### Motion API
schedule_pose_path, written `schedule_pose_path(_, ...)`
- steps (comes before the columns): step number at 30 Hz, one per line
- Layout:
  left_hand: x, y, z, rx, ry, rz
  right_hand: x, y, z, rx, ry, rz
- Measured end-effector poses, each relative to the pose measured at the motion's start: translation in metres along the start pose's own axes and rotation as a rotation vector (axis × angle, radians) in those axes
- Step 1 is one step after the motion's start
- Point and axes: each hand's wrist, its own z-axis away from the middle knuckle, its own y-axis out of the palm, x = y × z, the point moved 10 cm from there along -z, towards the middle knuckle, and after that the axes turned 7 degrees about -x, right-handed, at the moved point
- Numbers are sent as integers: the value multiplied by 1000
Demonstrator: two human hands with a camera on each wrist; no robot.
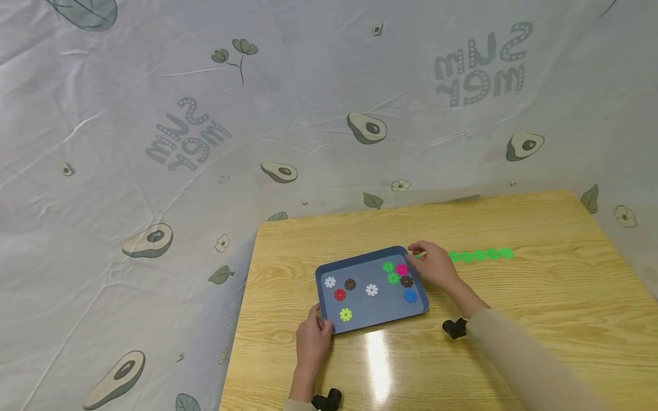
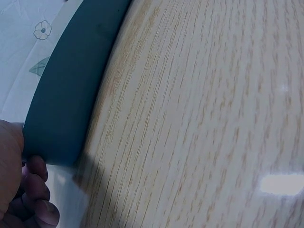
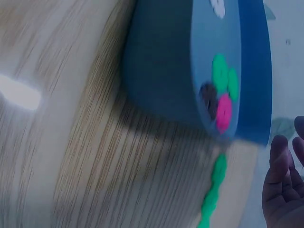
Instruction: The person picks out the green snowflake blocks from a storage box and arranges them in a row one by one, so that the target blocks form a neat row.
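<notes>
A shallow grey-blue tray (image 1: 380,305) carries several notched plastic discs: white, brown, red, yellow-green, green, pink and blue. My left hand (image 1: 313,341) grips its near left corner, thumb at the rim; in the left wrist view curled fingers (image 2: 35,190) meet the tray's end. By the far right corner is my right hand (image 1: 434,265), its fingers loosely bent. The right wrist view shows that hand (image 3: 282,185) apart from the tray wall (image 3: 161,61), holding nothing visible. A row of green discs (image 1: 480,254) lies on the table, its left end partly behind the right hand.
The wood-grain table (image 1: 555,308) reaches back to a pale cloth (image 1: 308,85) printed with avocados and leaves, which also hangs along the left side. A black wrist fitting (image 1: 454,328) sits under the right forearm, another (image 1: 329,399) by the left wrist.
</notes>
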Motion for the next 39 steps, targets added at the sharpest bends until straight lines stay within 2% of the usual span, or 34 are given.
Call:
schedule_pose_path(4,0,0,0,-5,3,1,21,25,-1,11,-47,10)
schedule_pose_path(8,-1,-1,0,-5,-3,8,32,47,-2,12,-74,59)
schedule_pose_path(17,-1,-2,1,-4,-2,13,25,74,-7,12,-28,208)
schedule_pose_path(23,-3,-4,1,-23,16,13,18,82,-5,41,-6,300)
schedule_pose_path(34,-3,-3,2,-40,33,3,18,85,-6,62,0,332)
schedule_pose_path(39,-2,-3,1,-21,13,4,22,84,-4,69,-31,326)
